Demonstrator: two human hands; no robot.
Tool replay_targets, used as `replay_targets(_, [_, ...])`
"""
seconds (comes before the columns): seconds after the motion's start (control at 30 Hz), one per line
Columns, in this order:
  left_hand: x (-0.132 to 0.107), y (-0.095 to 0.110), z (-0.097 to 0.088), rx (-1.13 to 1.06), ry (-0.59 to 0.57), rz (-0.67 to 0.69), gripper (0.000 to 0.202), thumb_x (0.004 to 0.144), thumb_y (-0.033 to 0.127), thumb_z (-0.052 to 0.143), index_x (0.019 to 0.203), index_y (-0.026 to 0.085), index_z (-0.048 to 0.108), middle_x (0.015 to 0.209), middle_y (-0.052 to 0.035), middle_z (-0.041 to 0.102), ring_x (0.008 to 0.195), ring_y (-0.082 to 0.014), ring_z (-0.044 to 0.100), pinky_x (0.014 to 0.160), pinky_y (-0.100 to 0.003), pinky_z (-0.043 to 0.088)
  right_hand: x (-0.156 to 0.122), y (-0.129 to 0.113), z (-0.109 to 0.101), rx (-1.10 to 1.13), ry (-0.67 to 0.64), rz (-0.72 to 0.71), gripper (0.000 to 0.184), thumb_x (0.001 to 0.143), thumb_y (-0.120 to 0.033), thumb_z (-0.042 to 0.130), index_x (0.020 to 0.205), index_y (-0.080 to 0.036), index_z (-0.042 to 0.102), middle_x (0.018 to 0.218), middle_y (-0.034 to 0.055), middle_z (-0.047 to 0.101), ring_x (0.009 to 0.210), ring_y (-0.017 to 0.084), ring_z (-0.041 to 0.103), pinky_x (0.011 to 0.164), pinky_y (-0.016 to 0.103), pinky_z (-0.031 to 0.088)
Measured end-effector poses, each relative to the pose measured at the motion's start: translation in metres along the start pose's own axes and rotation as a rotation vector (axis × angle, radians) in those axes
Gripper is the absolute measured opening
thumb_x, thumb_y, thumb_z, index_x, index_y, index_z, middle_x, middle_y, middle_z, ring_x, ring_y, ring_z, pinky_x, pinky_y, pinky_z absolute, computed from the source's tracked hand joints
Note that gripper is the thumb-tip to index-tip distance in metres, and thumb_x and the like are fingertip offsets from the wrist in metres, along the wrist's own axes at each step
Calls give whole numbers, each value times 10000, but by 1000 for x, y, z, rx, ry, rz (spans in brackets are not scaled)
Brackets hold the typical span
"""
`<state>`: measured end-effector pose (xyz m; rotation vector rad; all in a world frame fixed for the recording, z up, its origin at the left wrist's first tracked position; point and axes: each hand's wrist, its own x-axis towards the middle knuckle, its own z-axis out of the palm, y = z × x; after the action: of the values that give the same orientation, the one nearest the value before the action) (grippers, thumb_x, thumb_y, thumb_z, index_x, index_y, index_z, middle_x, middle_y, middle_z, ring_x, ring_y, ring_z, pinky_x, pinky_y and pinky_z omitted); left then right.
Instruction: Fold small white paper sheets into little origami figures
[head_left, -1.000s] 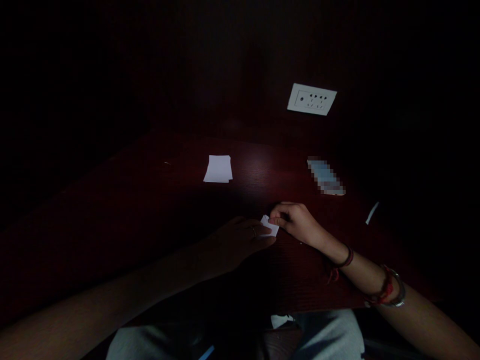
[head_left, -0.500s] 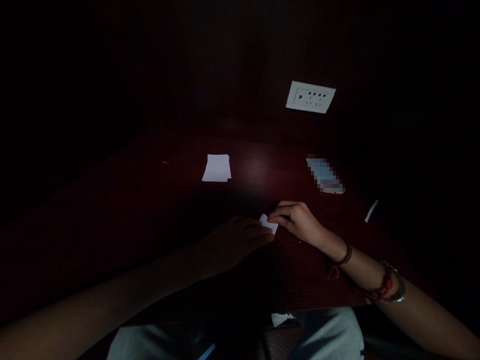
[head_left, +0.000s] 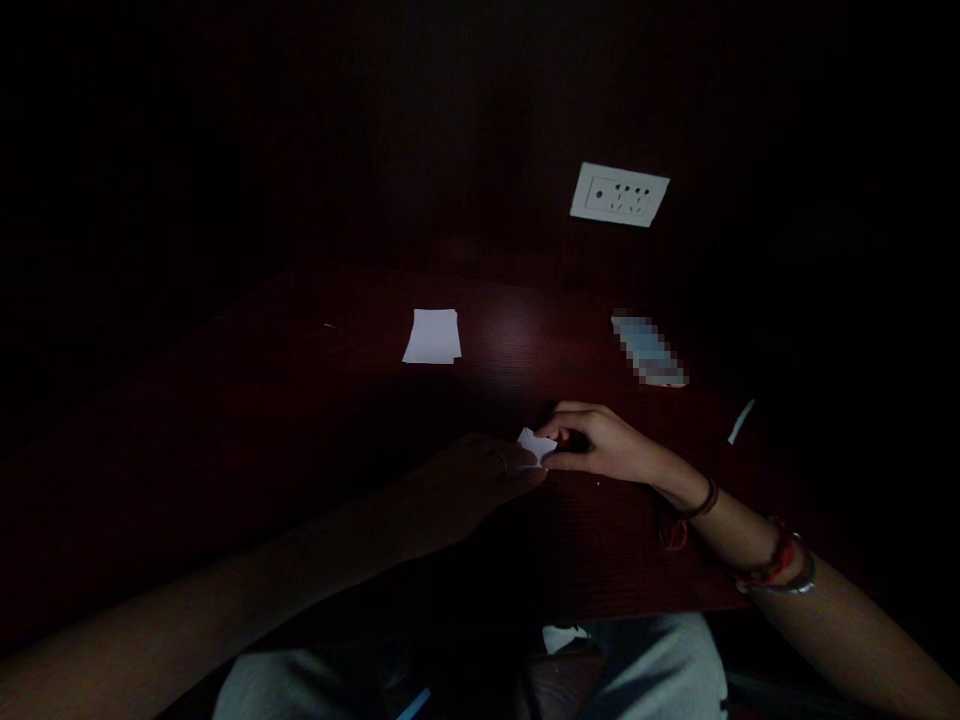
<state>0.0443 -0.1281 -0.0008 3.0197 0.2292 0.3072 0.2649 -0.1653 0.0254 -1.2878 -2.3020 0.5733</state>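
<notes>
A small white paper is set on the dark red counter, between its front and back edges. It is partly covered by the left hand, whose fingers are laid flat over it. The paper's right side is touched by the right hand, with its thumb and pointing finger bent and held a bit apart at the tips. It cannot be told if the paper is pinched by either hand. A pile of white sheets is placed nearer the back edge. A phone and a thin white strip are seen toward the right edge.
</notes>
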Motion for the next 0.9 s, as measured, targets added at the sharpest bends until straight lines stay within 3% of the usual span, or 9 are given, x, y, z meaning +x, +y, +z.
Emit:
replay_targets(0.3, [0, 1, 3, 45, 11, 7, 408, 861, 125, 386, 1250, 241, 343, 1245, -18, 445, 1104, -200, 391, 899, -345, 291, 4, 7, 1, 73, 4, 72, 137, 741, -180, 566, 863, -155, 624, 762, 21, 569, 689, 105, 508, 636, 224, 405])
replay_targets(0.57, [0, 2, 0, 42, -11, -15, 416, 864, 132, 380, 1258, 254, 320, 1252, -6, 435, 1109, -186, 386, 913, -343, 284, 3, 8, -2, 124, -21, 64, 254, 654, -247, 662, 890, -163, 619, 786, 16, 543, 716, 116, 501, 641, 231, 411])
replay_targets(0.9, [2, 2, -1, 56, 5, 6, 422, 845, 86, 376, 1241, 231, 353, 1237, -11, 454, 1103, -194, 392, 902, -340, 294, 7, 11, -3, 278, -59, 183, 235, 662, -135, 599, 892, -161, 640, 833, 33, 591, 746, 127, 515, 653, 255, 405])
